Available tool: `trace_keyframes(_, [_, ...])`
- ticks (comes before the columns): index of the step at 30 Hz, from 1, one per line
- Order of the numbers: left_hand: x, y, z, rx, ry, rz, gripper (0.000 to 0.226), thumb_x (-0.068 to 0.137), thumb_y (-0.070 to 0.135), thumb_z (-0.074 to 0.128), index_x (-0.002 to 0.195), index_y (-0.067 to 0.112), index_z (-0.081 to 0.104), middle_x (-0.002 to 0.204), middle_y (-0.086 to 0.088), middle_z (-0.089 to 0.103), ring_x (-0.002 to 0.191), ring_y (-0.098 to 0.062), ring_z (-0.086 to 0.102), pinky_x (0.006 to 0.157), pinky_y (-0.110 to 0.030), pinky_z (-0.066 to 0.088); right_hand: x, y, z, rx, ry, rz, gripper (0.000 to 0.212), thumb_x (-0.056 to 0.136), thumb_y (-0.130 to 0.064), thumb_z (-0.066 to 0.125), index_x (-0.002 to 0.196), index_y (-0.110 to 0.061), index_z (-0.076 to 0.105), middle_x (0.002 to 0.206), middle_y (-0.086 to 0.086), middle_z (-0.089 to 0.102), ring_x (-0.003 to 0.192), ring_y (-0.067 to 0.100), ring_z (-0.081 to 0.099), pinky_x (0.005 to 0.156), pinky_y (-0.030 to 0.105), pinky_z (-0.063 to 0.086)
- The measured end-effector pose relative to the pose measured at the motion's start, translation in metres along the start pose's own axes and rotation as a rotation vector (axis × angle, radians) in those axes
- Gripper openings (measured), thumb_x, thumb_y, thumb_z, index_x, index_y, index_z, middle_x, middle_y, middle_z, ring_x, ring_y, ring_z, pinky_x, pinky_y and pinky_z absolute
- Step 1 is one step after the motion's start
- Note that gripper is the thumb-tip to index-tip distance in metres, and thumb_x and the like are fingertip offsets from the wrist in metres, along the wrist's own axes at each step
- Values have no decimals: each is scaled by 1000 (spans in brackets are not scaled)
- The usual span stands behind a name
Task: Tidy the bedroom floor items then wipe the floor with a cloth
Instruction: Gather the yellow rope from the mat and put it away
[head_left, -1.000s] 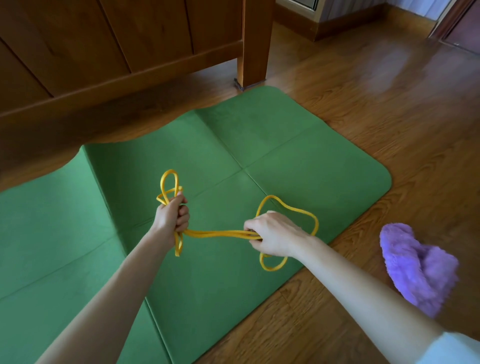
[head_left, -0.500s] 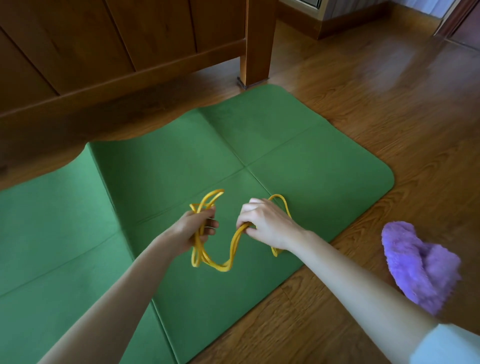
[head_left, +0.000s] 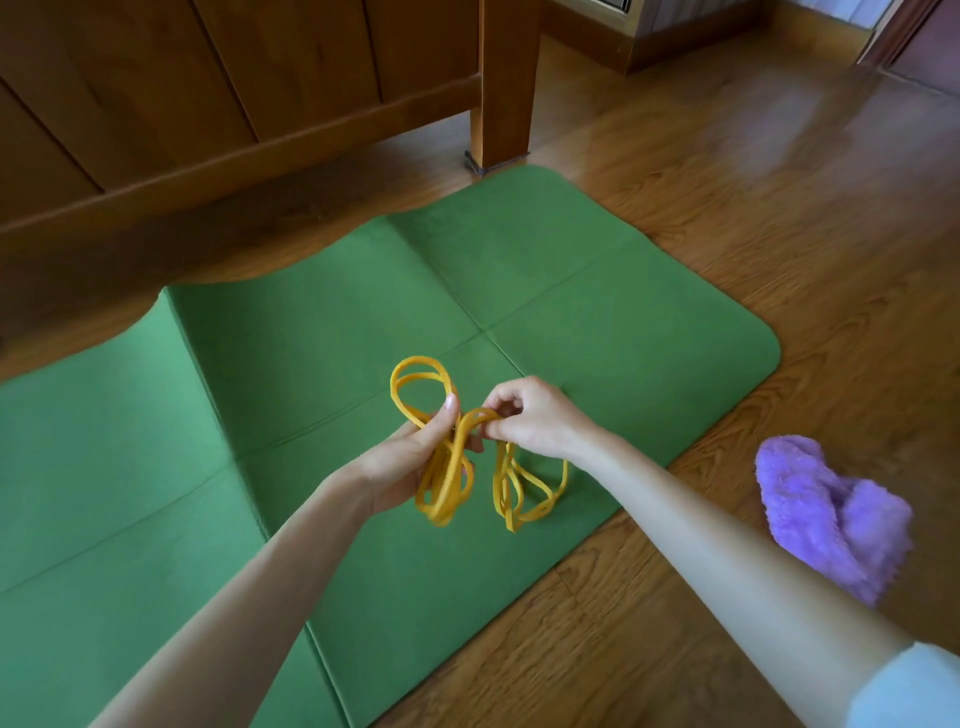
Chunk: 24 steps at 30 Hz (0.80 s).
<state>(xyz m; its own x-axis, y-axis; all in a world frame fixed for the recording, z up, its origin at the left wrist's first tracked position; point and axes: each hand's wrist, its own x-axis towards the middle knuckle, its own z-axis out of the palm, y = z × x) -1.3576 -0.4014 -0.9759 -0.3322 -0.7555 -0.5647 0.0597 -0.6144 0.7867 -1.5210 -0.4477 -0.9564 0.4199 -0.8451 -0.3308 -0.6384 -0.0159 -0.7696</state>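
1. Left hand (head_left: 410, 462): palm turned up, fingers curled round a bunch of yellow band (head_left: 447, 467). Thumb lies along the strands, its tip pointing up.
2. Right hand (head_left: 535, 418): back of the hand to the camera, fingers bent, thumb and fingertips pinching the same band just beside the left thumb.
3. The 2 hands are close together, nearly touching, both held up over the green mat (head_left: 291, 332).
4. Band: flat yellow strip, folded into several loops. 1 set of loops stands up above the left hand; another hangs below the left palm; a third hangs below the right hand. A short arched stretch joins the 2 grips.
5. Cannot tell whether the lowest loops touch the mat or hang clear of it.
6. Mat: lies flat on the wooden floor (head_left: 779, 218), fold creases crossing it, rounded corner at the right. Its far edge sits in the shadow under the wooden bed frame (head_left: 218, 93).
7. Bed leg (head_left: 501, 83): upright, standing just beyond the mat's far corner.
8. Purple fluffy cloth (head_left: 831, 514): crumpled on the bare floor to the right, apart from the mat, partly behind the right forearm.
9. Pale sleeve (head_left: 904, 686) shows on the right arm at the lower right corner.
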Motion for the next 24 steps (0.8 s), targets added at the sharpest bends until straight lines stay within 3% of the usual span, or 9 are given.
trace_keyframes(3, [0, 2, -1, 60, -116, -19, 92, 36, 74, 77, 102, 12, 59, 84, 0, 69, 68, -14, 64, 60, -25, 49, 0, 1, 1, -77, 12, -41, 8, 78, -14, 69, 74, -19, 64, 64, -6, 57, 62, 14, 52, 62, 28, 44])
trace_keyframes(5, [1, 2, 1, 102, -162, -5, 73, 40, 51, 85, 96, 12, 59, 82, -2, 70, 69, -15, 66, 60, -24, 44, 1, 0, 2, -167, 15, -86, 4, 78, -12, 68, 80, -15, 66, 70, -4, 60, 65, 15, 55, 63, 30, 47])
trace_keyframes(7, [2, 0, 1, 137, -129, -2, 46, 47, 31, 77, 84, 10, 60, 73, -4, 68, 66, -17, 65, 55, -21, 42, 1, -1, 3, -200, 17, -126, 8, 77, -8, 67, 82, -13, 68, 75, -1, 64, 69, 16, 58, 66, 31, 50])
trace_keyframes(11, [1, -2, -5, 69, -133, -60, 25, 66, 18, 67, 81, 10, 50, 52, 2, 47, 50, -12, 50, 53, -19, 41, 0, 7, 5, -165, 28, -186, 11, 73, -5, 67, 79, -14, 68, 71, -4, 64, 66, 14, 57, 64, 29, 49])
trace_keyframes(14, [-4, -1, -8, 84, -166, -93, 17, 81, 20, 63, 85, 10, 50, 46, 7, 32, 41, -8, 35, 46, -16, 33, 3, 20, 11, -210, 77, -276, 13, 72, -4, 65, 79, -14, 68, 75, -3, 66, 69, 17, 59, 67, 33, 48])
trace_keyframes(17, [-9, -1, -12, 202, -217, -86, 19, 84, 29, 58, 85, 10, 57, 42, 8, 30, 41, -8, 34, 49, -17, 33, 6, 33, 18, -241, 132, -332, 14, 73, -2, 64, 81, -13, 66, 82, 0, 67, 76, 21, 60, 70, 37, 48])
trace_keyframes(19, [-14, -1, -18, 217, -256, -90, 19, 85, 31, 59, 85, 12, 61, 42, 8, 31, 44, -9, 37, 60, -20, 39, 7, 41, 21, -218, 146, -334, 13, 74, -1, 64, 82, -12, 66, 82, -1, 63, 77, 21, 59, 70, 37, 46])
trace_keyframes(22, [-22, -1, -33, 181, -311, -96, 26, 77, 41, 72, 84, 17, 66, 43, 8, 33, 47, -10, 43, 88, -36, 42, 10, 53, 23, -200, 110, -248, 9, 79, -5, 63, 80, -13, 63, 75, -3, 56, 71, 19, 53, 67, 35, 43])
trace_keyframes(24, [-28, -2, -45, 141, -319, -100, 34, 69, 46, 78, 84, 17, 67, 45, 8, 34, 43, -8, 41, 84, -35, 49, 12, 57, 22, -114, 13, -105, 9, 83, -14, 63, 74, -15, 61, 64, -2, 53, 61, 15, 47, 61, 32, 38])
